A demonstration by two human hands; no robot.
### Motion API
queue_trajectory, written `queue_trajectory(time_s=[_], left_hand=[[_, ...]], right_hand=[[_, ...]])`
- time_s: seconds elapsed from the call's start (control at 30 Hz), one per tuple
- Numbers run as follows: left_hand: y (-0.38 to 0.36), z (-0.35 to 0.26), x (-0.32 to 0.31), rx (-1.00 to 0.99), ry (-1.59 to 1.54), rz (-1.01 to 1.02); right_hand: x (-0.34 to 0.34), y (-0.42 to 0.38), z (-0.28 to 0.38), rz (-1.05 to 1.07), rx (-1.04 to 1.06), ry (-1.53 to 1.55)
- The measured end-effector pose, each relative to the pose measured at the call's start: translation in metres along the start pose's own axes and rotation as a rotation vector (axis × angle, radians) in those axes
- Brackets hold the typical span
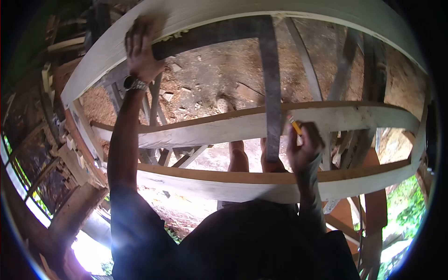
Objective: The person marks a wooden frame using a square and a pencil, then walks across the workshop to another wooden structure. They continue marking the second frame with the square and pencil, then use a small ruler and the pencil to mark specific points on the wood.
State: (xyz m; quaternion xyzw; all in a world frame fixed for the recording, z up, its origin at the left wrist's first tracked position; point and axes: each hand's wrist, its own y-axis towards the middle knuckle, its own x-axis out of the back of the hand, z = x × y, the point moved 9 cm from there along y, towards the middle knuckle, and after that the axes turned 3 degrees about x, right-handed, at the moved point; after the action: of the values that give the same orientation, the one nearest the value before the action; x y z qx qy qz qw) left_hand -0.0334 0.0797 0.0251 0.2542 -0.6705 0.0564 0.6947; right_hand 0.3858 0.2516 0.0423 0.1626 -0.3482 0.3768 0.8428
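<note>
My left hand presses flat on the short arm of a large metal framing square, holding it against the far white plank. The square's long arm runs down across the middle white plank. My right hand grips a yellow pencil, its tip at the square's right edge on the middle plank. A wristwatch is on my left wrist.
A third white plank lies nearest me, over a wooden frame. Sawdust and wood chips cover the ground below. Scrap timber is stacked at left. Upright boards stand at right. My legs show under the planks.
</note>
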Motion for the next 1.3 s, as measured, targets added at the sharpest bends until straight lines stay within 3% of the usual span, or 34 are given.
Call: queue_trajectory(time_s=[0.17,0.3,0.47,0.8,0.9,0.97,1.3], left_hand=[[0.001,0.004,0.009,0.014,-0.028,-0.023],[0.001,-0.003,0.014,-0.020,-0.013,-0.013],[0.003,-0.008,0.017,0.011,0.042,0.030],[-0.006,0.005,-0.001,0.055,0.013,-0.046],[-0.006,0.007,0.006,0.032,-0.013,-0.022],[0.005,-0.003,0.019,0.004,-0.064,-0.060],[0.006,-0.001,0.026,-0.003,-0.150,-0.079]], right_hand=[[-0.022,0.108,0.008,-0.134,0.056,0.003],[-0.077,0.151,-0.011,0.013,-0.154,0.280],[-0.098,0.146,-0.030,0.159,-0.184,0.335],[-0.100,0.143,-0.035,0.120,-0.230,0.303],[-0.103,0.140,-0.036,0.038,-0.238,0.541],[-0.100,0.142,-0.049,0.124,-0.272,0.318],[-0.090,0.151,-0.046,0.122,-0.286,0.191]])
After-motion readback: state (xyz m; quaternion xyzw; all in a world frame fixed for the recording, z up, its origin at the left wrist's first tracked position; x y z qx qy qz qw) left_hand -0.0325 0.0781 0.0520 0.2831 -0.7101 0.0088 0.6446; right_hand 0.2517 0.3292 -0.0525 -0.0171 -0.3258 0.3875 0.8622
